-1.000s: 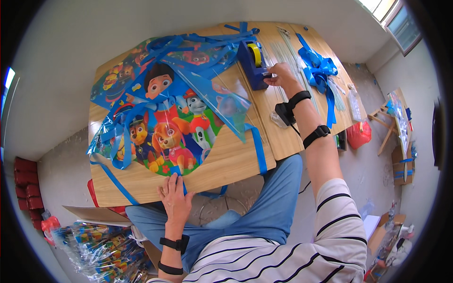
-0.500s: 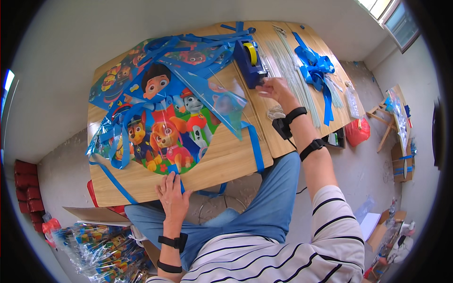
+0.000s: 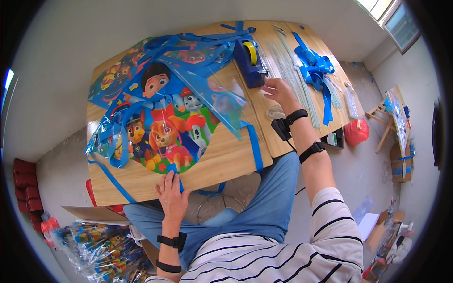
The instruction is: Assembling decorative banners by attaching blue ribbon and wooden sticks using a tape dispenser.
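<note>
My left hand [image 3: 172, 199] lies at the near edge of the wooden table [image 3: 229, 148], fingers slightly spread, fingertips on a blue ribbon [image 3: 172, 167] at the bottom of the printed sheet [image 3: 165, 134], which lies flat. Farther off, my right hand [image 3: 280, 91] is just beside the dark blue tape dispenser [image 3: 245, 73], fingers curled; I cannot tell whether they pinch anything.

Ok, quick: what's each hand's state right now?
Left hand: open, touching the blue ribbon at the lower edge of the printed sheet.
Right hand: partly curled beside the tape dispenser; whether it holds anything cannot be told.
</note>
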`<state>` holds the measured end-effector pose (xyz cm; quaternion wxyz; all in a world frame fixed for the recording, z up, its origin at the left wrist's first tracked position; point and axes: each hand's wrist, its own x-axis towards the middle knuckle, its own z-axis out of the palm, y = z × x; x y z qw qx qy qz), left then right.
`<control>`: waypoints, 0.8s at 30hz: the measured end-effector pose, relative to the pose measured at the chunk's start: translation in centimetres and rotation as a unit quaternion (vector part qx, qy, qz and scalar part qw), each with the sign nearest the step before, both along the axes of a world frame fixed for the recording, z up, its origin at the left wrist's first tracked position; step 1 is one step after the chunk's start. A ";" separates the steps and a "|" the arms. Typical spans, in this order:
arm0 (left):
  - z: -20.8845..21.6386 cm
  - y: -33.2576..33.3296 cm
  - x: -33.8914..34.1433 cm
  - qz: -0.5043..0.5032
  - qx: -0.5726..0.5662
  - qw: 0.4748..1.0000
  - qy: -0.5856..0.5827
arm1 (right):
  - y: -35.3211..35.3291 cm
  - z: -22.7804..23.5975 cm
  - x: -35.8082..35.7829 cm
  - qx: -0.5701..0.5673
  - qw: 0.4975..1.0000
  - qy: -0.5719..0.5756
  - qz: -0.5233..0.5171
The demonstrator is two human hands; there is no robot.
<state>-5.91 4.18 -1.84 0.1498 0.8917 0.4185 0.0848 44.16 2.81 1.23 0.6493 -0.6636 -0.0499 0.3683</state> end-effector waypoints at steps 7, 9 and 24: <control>-0.1 -0.1 0.0 0.002 -0.004 1.000 -0.005 | 0.7 -1.0 1.3 0.038 0.999 -0.004 0.031; -0.1 -0.1 -0.1 0.003 -0.004 1.000 -0.005 | 1.0 -0.9 1.2 0.050 0.998 0.000 0.031; 0.3 0.0 0.5 0.003 -0.008 1.000 -0.005 | 2.3 -1.9 0.0 -0.044 0.989 -0.123 -0.072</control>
